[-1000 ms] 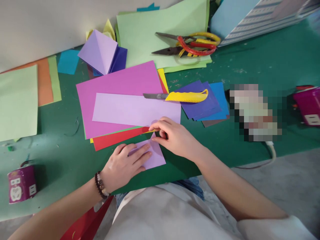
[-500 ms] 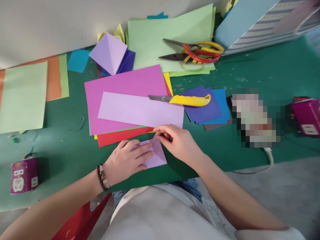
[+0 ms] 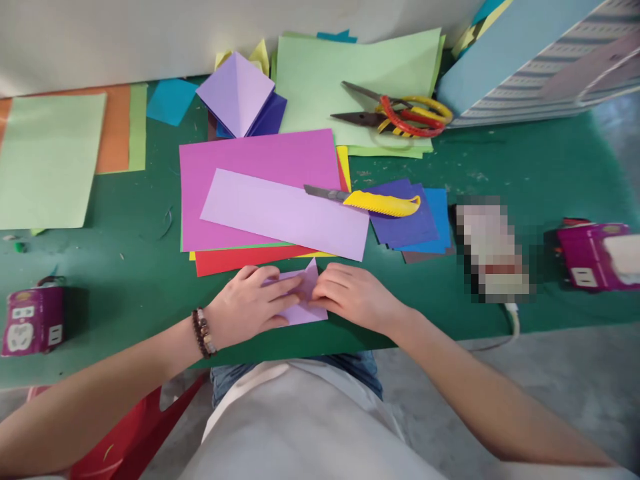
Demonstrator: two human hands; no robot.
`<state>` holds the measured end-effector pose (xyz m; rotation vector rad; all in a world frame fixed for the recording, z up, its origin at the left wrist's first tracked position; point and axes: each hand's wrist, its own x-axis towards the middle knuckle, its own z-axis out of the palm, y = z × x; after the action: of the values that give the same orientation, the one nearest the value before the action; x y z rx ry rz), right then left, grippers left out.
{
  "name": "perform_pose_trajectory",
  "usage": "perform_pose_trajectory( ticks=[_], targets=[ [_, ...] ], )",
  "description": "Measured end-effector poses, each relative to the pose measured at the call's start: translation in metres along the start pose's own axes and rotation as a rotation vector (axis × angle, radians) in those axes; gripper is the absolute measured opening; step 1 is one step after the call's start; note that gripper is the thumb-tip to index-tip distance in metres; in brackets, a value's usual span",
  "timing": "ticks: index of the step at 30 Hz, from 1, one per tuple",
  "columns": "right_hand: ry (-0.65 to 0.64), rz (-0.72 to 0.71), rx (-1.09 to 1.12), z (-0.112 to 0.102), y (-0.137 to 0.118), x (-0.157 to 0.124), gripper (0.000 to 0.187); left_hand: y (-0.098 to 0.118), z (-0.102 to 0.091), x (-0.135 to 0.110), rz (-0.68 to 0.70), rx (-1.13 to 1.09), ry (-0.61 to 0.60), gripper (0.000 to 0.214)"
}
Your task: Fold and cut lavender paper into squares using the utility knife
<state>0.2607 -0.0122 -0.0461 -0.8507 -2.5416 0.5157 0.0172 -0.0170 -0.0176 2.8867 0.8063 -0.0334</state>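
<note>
While both hands lie flat on the green-topped worktop [image 3: 150, 320], a small piece of folded lilac paper [image 3: 306, 288] sits between them at the near edge, its point rising toward the paper stack. The left hand [image 3: 245, 300], with a beaded bracelet [image 3: 203, 332] around its wrist, rests over the paper's left part. The right hand [image 3: 355, 299] covers its right part. The left hand's fingers [image 3: 280, 287] and the right hand's fingers [image 3: 325, 290] lie close together and nearly straight, pressing the paper down from both sides, with their tips almost meeting.

Just beyond the hands lies a fanned stack: a lilac strip [image 3: 280, 213] on a magenta sheet [image 3: 250, 167], with a red sheet [image 3: 240, 261] showing beneath. A utility knife [image 3: 383, 203] with a yellow handle rests across the strip, its handle reaching over indigo squares [image 3: 403, 223] and a blue square [image 3: 435, 230]. Farther off, scissors [image 3: 400, 113] with red and yellow handles lie on pale green sheets [image 3: 345, 80], beside a folded lilac-and-indigo paper form [image 3: 237, 93]. Purple power sockets [image 3: 33, 321] stand toward the left edge, and another [image 3: 585, 257] stands at the right, past a blurred object [image 3: 490, 250].
</note>
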Motion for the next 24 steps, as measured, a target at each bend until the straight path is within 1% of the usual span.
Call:
perform_pose_trajectory(
  ticks=[7, 11, 14, 16, 18, 20, 22, 24],
  targets=[
    [-0.074, -0.167, -0.013, -0.003, 0.000, -0.010, 0.027, 0.001, -0.001, -0.001, -0.014, 0.033, -0.016, 0.044],
    [-0.123, -0.190, -0.050, -0.004, -0.003, -0.019, 0.029, 0.001, 0.001, -0.001, -0.024, 0.028, -0.018, 0.045],
    [-0.123, -0.176, -0.031, -0.005, -0.006, -0.024, 0.025, 0.000, 0.001, -0.002, -0.011, 0.013, -0.021, 0.044],
    [-0.120, -0.106, 0.051, -0.008, -0.009, -0.026, 0.018, -0.001, 0.001, -0.002, -0.003, 0.007, -0.032, 0.044],
    [-0.073, 0.039, 0.145, -0.013, -0.013, -0.026, 0.011, -0.001, 0.000, -0.002, -0.003, 0.007, -0.041, 0.046],
    [0.053, 0.225, 0.169, -0.018, -0.018, -0.025, 0.003, -0.002, 0.000, -0.001, 0.000, 0.011, -0.040, 0.046],
    [0.186, 0.374, 0.124, -0.020, -0.023, -0.023, 0.005, -0.003, -0.001, -0.001, 0.008, 0.016, -0.029, 0.045],
    [0.239, 0.463, 0.079, -0.018, -0.029, -0.021, 0.007, -0.004, -0.001, 0.000, 0.024, 0.019, -0.018, 0.044]
  ],
)
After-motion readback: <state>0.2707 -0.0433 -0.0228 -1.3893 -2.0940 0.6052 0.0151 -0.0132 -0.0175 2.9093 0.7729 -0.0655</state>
